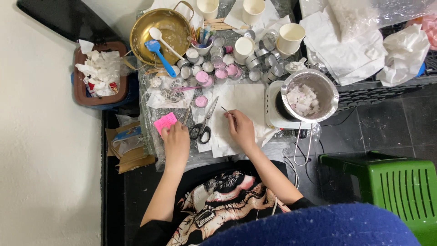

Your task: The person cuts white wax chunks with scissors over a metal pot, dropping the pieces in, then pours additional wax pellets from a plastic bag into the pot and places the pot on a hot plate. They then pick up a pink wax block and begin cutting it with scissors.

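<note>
Meanwhile left hand (175, 139) pinched pink pad (165, 122), steadying it on counter (152, 136); right hand (240, 128) clamped thin wick (227, 111) upright.

four white paper cups (290, 37), one scissors (204, 124), one gold pan (160, 31), one green stool (396, 187)

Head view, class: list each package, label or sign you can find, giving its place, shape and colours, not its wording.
Pink pad: small bright pink square with faint marks, at the left hand.
Clear plastic bag: top right, holds white flakes.
Cardboard packaging: flattened, brown with a blue patch, floor left of the table.
No screens.
</note>
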